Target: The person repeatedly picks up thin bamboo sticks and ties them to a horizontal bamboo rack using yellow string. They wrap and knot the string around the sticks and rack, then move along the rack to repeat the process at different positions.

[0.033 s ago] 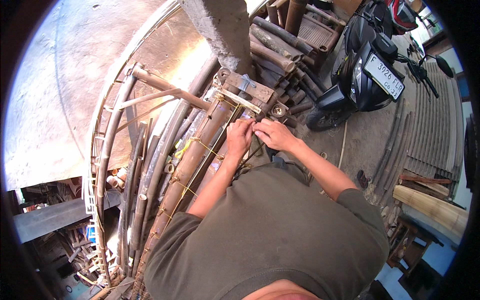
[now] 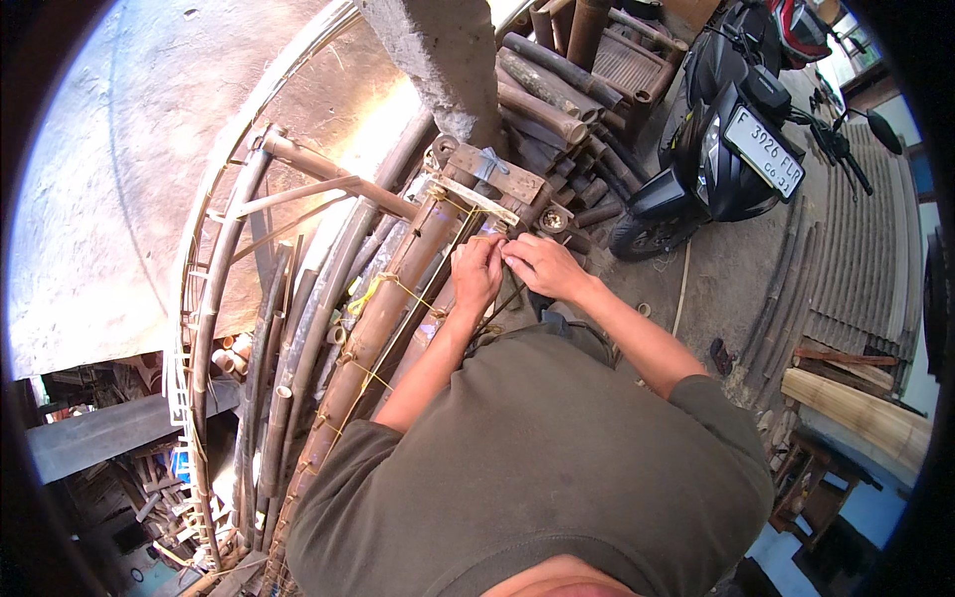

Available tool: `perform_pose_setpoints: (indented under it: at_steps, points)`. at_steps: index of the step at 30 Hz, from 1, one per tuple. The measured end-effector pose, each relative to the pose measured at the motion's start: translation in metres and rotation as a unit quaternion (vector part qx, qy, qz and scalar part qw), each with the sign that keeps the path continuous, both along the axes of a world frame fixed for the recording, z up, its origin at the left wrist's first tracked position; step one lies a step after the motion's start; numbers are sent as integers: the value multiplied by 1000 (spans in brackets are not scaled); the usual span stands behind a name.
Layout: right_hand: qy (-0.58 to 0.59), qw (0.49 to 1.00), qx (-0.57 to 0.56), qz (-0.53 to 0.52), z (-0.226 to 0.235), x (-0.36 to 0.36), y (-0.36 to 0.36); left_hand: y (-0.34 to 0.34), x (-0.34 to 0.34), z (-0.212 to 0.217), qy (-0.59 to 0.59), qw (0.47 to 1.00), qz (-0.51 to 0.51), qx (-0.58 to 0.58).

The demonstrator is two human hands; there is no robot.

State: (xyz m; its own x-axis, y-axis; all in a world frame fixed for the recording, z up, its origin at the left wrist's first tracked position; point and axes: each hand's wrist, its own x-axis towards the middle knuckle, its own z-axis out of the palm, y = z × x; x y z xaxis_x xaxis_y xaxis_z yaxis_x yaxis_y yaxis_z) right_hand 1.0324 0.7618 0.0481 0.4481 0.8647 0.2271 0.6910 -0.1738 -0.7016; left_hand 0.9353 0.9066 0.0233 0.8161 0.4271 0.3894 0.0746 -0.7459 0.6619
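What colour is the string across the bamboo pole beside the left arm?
Yellow: the string shows best in the head view, against the brown bamboo pole.

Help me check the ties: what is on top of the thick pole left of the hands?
Yellow cord crosses the pole at several spots along its length. The pole's underside, and whatever lies beneath it, is covered and cannot be seen.

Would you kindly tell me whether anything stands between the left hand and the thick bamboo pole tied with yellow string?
Yes, a narrow dark strip runs alongside the bamboo pole, on the side toward the left hand; whether it blocks reach is unclear.
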Motion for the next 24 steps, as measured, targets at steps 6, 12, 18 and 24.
perform_pose_setpoints:
  at_steps: [6, 12, 18, 24]
  points:
    - [40, 992, 63, -98, 23, 12, 37, -3, 19, -3, 48, 972, 103, -204]
    - [185, 957, 19, -221, -5, 32, 52, 7, 34, -1, 162, 949, 152, -225]
    - [140, 949, 9, -281, -12, 12, 47, 11, 28, -8, 138, 956, 156, -209]
    - [412, 858, 139, -273, -50, -12, 34, 9, 27, -4, 98, 945, 148, -274]
